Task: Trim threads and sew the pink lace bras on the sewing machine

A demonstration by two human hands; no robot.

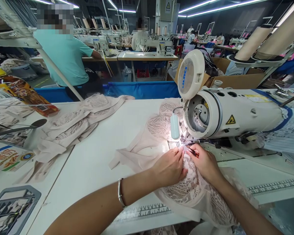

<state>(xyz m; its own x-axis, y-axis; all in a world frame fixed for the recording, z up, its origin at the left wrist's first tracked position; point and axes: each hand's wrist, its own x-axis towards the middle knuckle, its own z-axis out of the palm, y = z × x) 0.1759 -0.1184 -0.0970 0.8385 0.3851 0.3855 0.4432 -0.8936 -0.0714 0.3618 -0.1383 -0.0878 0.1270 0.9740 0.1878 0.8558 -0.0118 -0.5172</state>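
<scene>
A pale pink lace bra (186,187) lies across the bed of the sewing machine (245,109) and hangs toward the table's front edge. My left hand (170,166) pinches its fabric close to the needle area, where a small lamp (175,126) shines. Just to the right, my right hand (205,161) is closed on a small slim tool with a dark and orange handle (194,152), perhaps tweezers or thread snips. Its tip points at the cloth between both hands. The machine's round end cover (191,74) stands swung up, baring the metal parts inside. Fingers hide the exact grip points.
More lace pieces (73,124) are heaped on the left, beside a tilted drink bottle (24,93). A grey tray (13,209) of small parts sits at the lower left. Thread cones (253,44) stand upper right. A person in a turquoise shirt (62,57) sits beyond the table.
</scene>
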